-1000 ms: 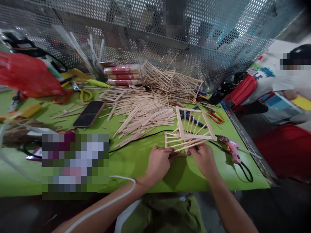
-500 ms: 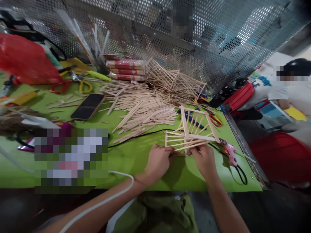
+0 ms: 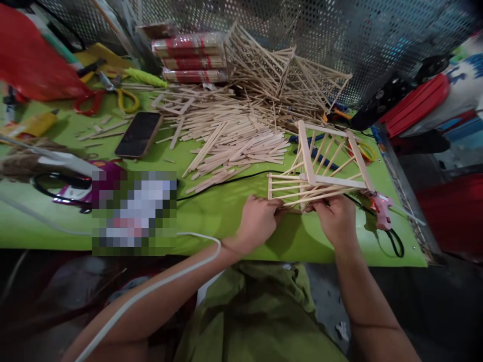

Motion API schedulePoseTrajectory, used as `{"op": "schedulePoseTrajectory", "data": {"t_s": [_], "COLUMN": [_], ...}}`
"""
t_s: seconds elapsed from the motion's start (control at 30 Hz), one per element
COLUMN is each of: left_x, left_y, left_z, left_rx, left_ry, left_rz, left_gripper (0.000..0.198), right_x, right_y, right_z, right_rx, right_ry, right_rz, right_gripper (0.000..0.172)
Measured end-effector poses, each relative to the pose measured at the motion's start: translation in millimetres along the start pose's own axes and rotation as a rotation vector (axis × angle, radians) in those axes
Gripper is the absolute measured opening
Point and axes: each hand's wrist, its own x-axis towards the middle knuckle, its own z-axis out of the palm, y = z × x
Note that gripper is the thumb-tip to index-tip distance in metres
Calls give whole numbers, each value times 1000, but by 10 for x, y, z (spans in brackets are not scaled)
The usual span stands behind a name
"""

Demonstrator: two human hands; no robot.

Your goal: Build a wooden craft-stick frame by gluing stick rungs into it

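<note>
Both of my hands grip the near edge of a small frame of wooden sticks (image 3: 320, 168) that stands tilted on the green table (image 3: 211, 216). My left hand (image 3: 258, 221) is closed on the frame's lower left corner. My right hand (image 3: 336, 218) is closed on its lower right part. The frame has two flat side pieces joined by several thin rungs. A pink glue gun (image 3: 381, 211) lies just right of my right hand.
A heap of loose wooden sticks (image 3: 234, 146) covers the table's middle, with stacked stick frames (image 3: 287, 75) behind it. A black phone (image 3: 139, 133), scissors (image 3: 121, 93), red-wrapped packs (image 3: 188, 55) and a red bag (image 3: 33, 60) lie to the left. A perforated metal screen (image 3: 339, 30) closes the back.
The view has tipped downward and closer, so the table sits higher in frame. My hands keep their hold on the stick frame, which has turned slightly.
</note>
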Motion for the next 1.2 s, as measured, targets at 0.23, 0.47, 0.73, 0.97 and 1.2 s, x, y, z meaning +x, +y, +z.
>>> {"op": "schedulePoseTrajectory", "data": {"t_s": [0.23, 0.47, 0.73, 0.97, 1.2], "left_x": [9, 18, 32, 33, 27], "left_y": [-11, 8, 17, 14, 2], "left_z": [26, 35, 63, 56, 60], "left_rx": [1, 50, 13, 16, -14], "left_ry": [8, 1, 34, 20, 51], "left_rz": [3, -1, 3, 4, -5], "left_gripper": [18, 21, 21, 17, 20], "right_x": [-10, 1, 6, 17, 20], "right_y": [45, 42, 76, 53, 26], "right_z": [4, 6, -2, -15, -21], "right_rx": [-32, 6, 18, 11, -29], "right_ry": [10, -31, -39, -31, -10], "right_rz": [4, 9, -11, -33, -12], "right_gripper": [21, 21, 19, 19, 18]}}
